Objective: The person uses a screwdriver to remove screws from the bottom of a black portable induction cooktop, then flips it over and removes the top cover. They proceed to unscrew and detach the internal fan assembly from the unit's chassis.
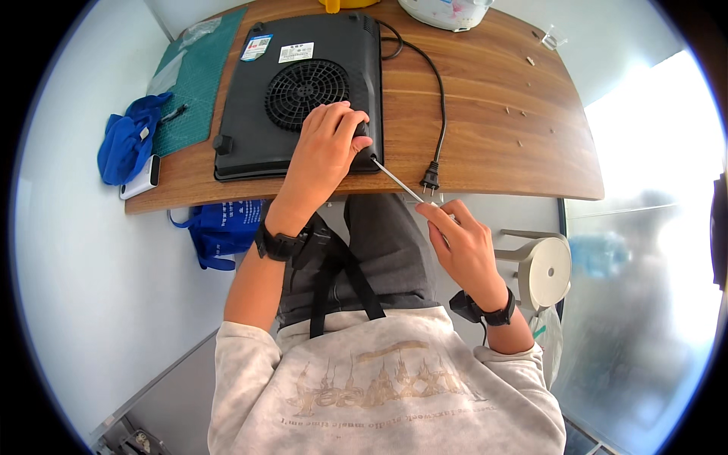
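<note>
A black induction cooker (250, 98) lies upside down on the table, its round fan grille (306, 92) and stickers facing up. My left hand (324, 144) bends over its near right corner, with fingers and thumb closed round a black foot there. In my right hand (464, 239), past the table's front edge, is a screwdriver (396, 180). Its thin metal shaft slants up and left, and the tip meets the cooker's near right corner beside my left thumb. My fingers hide most of the screwdriver's handle. Another black foot (222, 145) shows at the near left corner.
The cooker's power cord (440, 91) curves over the wooden table (493, 76) to a plug (430, 178) at the front edge. Small bits lie on the right. At left are a green cutting mat (199, 98), blue cloth (129, 140) and white device (142, 178). A stool (544, 273) stands lower right.
</note>
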A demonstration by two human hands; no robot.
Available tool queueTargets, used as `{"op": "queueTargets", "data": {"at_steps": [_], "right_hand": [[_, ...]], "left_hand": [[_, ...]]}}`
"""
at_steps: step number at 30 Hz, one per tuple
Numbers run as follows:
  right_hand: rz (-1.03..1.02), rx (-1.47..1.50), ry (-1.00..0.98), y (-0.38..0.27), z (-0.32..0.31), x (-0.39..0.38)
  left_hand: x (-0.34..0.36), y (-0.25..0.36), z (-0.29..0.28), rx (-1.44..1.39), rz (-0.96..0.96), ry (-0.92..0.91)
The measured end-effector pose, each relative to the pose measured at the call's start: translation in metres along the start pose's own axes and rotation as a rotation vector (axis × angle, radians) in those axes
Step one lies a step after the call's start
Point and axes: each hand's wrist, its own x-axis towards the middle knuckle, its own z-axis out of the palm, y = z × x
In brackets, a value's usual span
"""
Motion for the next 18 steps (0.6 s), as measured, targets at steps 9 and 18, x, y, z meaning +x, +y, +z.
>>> {"op": "queueTargets", "data": {"at_steps": [9,18], "right_hand": [[0.054,-0.028,0.055,-0.010,-0.012,0.007],[-0.003,-0.026,0.068,-0.010,-0.012,0.008]], "left_hand": [[0.000,-0.001,0.000,0.004,0.010,0.008],[0.000,-0.001,0.000,0.005,0.021,0.018]]}}
